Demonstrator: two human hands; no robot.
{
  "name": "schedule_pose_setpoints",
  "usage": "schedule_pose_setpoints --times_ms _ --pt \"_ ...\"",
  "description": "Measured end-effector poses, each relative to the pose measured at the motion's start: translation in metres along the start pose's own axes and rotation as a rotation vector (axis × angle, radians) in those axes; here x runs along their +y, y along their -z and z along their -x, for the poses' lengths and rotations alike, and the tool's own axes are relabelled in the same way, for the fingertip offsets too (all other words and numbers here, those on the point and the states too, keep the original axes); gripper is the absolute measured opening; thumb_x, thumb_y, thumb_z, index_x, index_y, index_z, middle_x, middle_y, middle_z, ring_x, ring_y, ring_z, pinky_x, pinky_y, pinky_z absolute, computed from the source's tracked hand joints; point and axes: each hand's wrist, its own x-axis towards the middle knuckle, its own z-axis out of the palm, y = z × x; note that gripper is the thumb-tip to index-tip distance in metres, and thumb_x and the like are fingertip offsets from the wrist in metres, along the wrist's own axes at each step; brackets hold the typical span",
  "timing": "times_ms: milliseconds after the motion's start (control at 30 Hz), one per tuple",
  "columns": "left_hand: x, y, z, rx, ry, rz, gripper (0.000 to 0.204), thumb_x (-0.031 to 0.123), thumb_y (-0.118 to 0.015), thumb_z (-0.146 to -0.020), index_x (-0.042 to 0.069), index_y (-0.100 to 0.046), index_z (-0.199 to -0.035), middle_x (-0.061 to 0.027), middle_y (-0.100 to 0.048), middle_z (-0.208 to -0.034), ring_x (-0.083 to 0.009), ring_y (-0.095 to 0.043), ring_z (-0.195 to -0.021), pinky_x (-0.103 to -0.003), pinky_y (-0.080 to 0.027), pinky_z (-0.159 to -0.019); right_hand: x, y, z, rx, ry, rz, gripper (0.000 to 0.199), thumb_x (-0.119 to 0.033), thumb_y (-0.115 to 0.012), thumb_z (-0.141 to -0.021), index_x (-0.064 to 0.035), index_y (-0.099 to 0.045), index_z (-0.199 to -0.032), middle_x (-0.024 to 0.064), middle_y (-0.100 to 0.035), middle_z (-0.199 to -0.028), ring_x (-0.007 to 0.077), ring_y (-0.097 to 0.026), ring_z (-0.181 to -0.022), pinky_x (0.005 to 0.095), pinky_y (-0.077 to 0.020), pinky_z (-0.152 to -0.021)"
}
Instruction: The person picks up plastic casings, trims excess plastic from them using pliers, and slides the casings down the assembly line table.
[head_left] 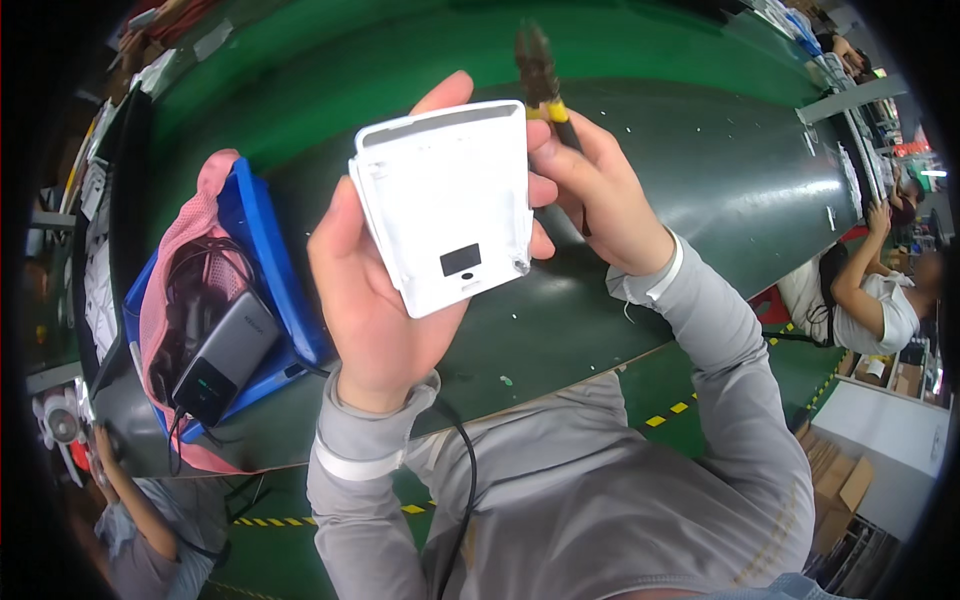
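My left hand (375, 290) holds a white plastic housing (445, 200) up close to the camera, its flat back with a small dark rectangular opening facing me. My right hand (600, 195) grips a pair of cutting pliers (545, 85) with dark handles and a yellow band, jaws pointing up just above the housing's top right corner. The right fingers also touch the housing's right edge. Both arms wear grey sleeves.
A dark work table (720, 190) with a green belt (400, 50) behind it lies below. A blue tray (265, 250) at the left holds a pink mesh bag (180, 270), cables and a grey power bank (225, 355). Other people (870, 290) sit at the right and lower left.
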Motion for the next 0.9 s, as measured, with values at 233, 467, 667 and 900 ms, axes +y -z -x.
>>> schedule_pose_setpoints --times_ms 233,467,667,900 --pt "-0.022 0.001 0.006 0.098 0.055 -0.138 0.063 0.045 -0.028 -0.1 0.001 -0.037 -0.144 -0.0208 -0.057 -0.127 -0.0299 -0.062 -0.096 -0.042 -0.053 -0.071 0.007 0.002 0.0 -0.001 0.125 -0.214 0.034 -0.021 -0.064 -0.093 -0.0025 -0.054 -0.12 0.0052 -0.061 -0.103 0.01 -0.055 -0.087 0.0234 -0.0466 -0.069" --pt "-0.035 0.006 0.006 0.048 0.087 -0.23 0.069 0.052 -0.034 -0.095 0.0 -0.042 -0.139 -0.0164 -0.055 -0.127 -0.0263 -0.063 -0.096 -0.037 -0.056 -0.077 -0.009 0.001 0.003 -0.127 0.159 0.015 0.047 -0.023 -0.073 -0.084 -0.0004 -0.053 -0.121 0.0056 -0.059 -0.101 0.0093 -0.057 -0.088 0.0208 -0.048 -0.065" --pt "-0.021 0.011 0.003 0.052 -0.111 -0.074 0.058 0.044 -0.031 -0.099 0.006 -0.041 -0.141 -0.0278 -0.053 -0.129 -0.0363 -0.061 -0.097 -0.048 -0.053 -0.074 -0.013 0.002 0.006 0.106 0.32 0.06 0.033 -0.011 -0.069 -0.088 0.0022 -0.057 -0.116 0.0072 -0.063 -0.098 0.0117 -0.062 -0.083 0.0272 -0.0512 -0.074" --pt "-0.008 0.018 0.007 0.065 -0.428 -0.207 0.07 0.049 -0.033 -0.094 0.002 -0.034 -0.146 -0.0322 -0.045 -0.136 -0.0418 -0.057 -0.11 -0.055 -0.053 -0.086 -0.05 -0.013 0.035 -0.349 -0.224 -0.116 0.034 -0.026 -0.063 -0.095 0.0036 -0.064 -0.112 0.0076 -0.068 -0.087 0.0098 -0.062 -0.073 0.0249 -0.0481 -0.065"
